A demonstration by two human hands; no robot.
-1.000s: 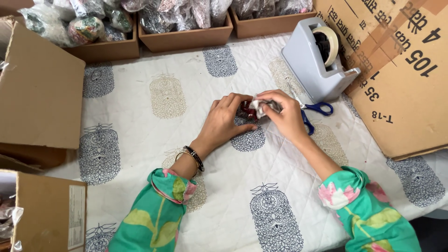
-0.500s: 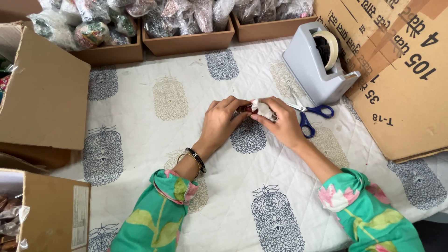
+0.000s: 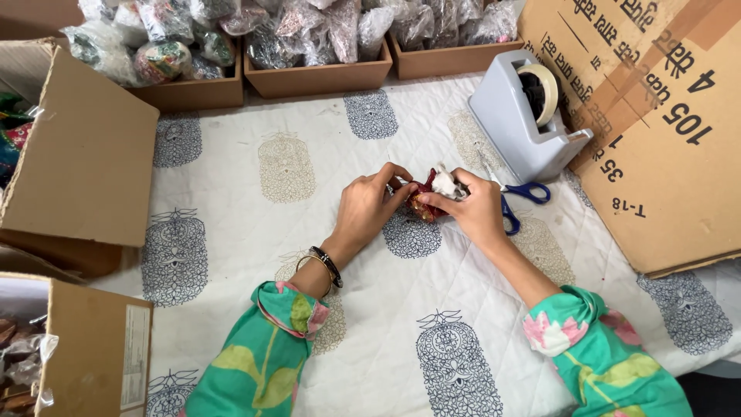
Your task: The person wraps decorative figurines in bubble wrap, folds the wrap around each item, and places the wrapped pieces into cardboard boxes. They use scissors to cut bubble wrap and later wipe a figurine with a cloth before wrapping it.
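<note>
Both hands' grip (image 3: 421, 199) pinches small red bundle (image 3: 423, 202), between fingertips, above quilt (image 3: 231, 232).

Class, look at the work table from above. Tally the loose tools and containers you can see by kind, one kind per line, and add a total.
Tape dispenser: 1
Blue-handled scissors: 1
Wooden trays of wrapped packets: 3
Cardboard boxes: 3
Small red wrapped item, held by left hand and right hand: 1
Total: 9

Bright, even daylight, soft faint shadows, sharp focus, slight wide-angle edge stretch
</note>
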